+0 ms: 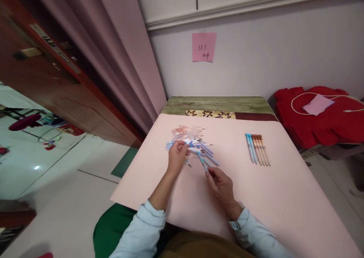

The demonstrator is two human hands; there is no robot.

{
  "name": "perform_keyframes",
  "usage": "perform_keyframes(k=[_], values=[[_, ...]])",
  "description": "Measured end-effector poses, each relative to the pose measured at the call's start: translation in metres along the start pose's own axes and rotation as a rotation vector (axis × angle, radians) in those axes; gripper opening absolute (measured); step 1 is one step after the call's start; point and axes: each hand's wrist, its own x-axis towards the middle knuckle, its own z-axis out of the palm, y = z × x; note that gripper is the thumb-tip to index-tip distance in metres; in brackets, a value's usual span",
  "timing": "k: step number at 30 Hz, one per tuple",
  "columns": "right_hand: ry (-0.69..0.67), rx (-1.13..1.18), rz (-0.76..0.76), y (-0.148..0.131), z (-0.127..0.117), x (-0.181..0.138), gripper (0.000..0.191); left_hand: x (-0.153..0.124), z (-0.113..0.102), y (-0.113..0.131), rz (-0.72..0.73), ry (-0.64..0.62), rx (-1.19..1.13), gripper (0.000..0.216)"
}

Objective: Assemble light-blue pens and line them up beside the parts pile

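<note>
A blue pen (pixel 202 162) is gripped by the right hand (pixel 221 185), its axis slanting up-left toward the left hand (pixel 176 156), which is closed on pen parts (pixel 190 138).

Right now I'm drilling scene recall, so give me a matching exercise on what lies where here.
Things:
1. right hand
2. left hand
3. neat row of pens
4. pink note

Places:
A. stuck on the wall
B. holding a blue pen
C. on the loose pile of pen parts
D. alone on the table's right side

Pairs: 1-B, 2-C, 3-D, 4-A
</note>
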Motion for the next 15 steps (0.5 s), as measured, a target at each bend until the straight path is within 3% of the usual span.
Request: perform_keyframes(k=[2, 5, 15], values=[[0.006, -0.005, -0.034, 0.000, 0.000, 0.001, 0.021, -0.014, -0.002, 0.003, -0.156, -0.029, -0.370, 0.025], [0.012, -0.001, -0.069, -0.001, -0.001, 0.002, 0.022, -0.027, -0.007, 0.008, -0.316, -0.053, -0.609, 0.035], [0.023, 0.001, -0.066, -0.001, -0.001, 0.002, 0.022, -0.037, -0.010, 0.017, -0.317, -0.143, -0.593, 0.044]])
